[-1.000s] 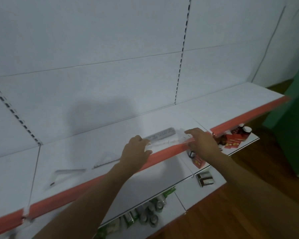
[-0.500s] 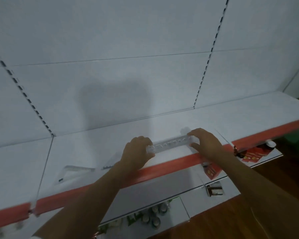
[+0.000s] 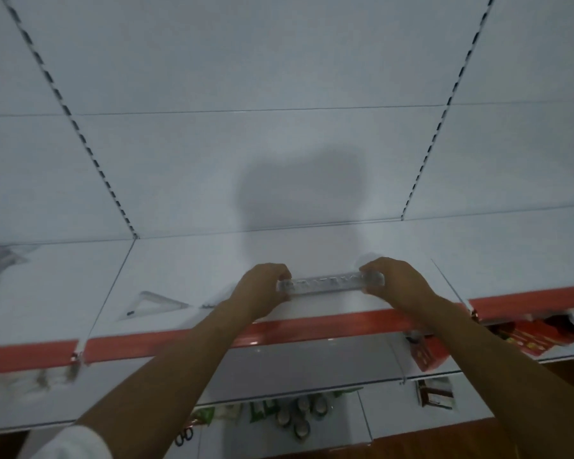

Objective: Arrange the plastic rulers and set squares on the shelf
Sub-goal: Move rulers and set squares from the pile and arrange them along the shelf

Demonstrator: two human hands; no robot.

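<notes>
Both hands grip one clear ruler by its ends, the left hand and right hand curled round it just above the shelf, right of a set square. Being slick and near-invisible, it could slip or land crooked near the red edge.

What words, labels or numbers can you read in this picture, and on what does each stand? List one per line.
None can be read for certain.
Clear ruler held by both hands: raised lettering, too blurred to read.
Red packets on the lower shelf: yellow print, too small to read.
Set square: markings too faint to read.
</notes>
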